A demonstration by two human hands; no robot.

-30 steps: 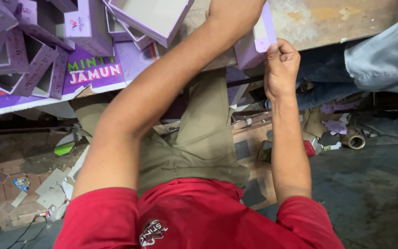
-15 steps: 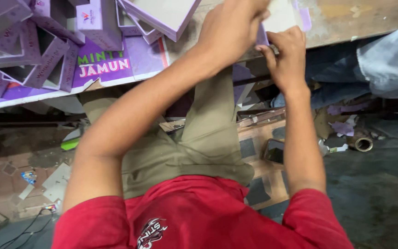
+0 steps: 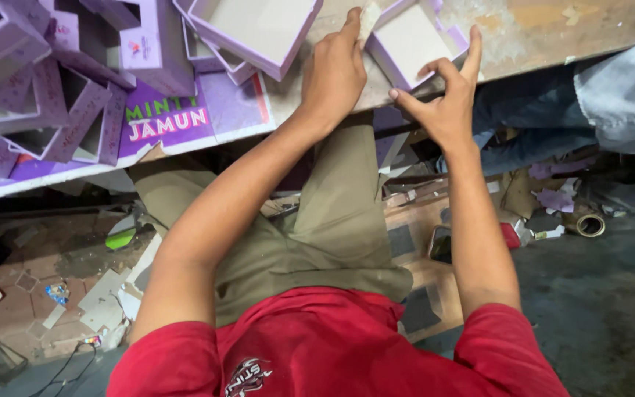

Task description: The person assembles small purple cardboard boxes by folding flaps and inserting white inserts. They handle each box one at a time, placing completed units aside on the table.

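Observation:
A small lavender box [image 3: 409, 37] with a pale inside lies open side up at the near edge of a worn wooden table [image 3: 553, 26]. My right hand [image 3: 442, 103] grips its near corner, thumb at the lower edge and index finger raised along its right side. My left hand [image 3: 336, 70] rests on the table just left of the box and pinches a small pale scrap [image 3: 367, 15] against the box's left wall.
Several more lavender boxes [image 3: 53, 95] are heaped on the table's left, with a bigger open one [image 3: 255, 29] beside my left hand, over a purple printed sheet [image 3: 178, 117]. Another person's jeans-clad leg [image 3: 611, 95] is at the right. Offcuts, a tape roll [image 3: 588, 224] and a phone [image 3: 441, 242] litter the floor.
The box has come down from in front of me onto the table edge. My left hand has slid to its left side with the scrap, and my right hand's fingers have spread.

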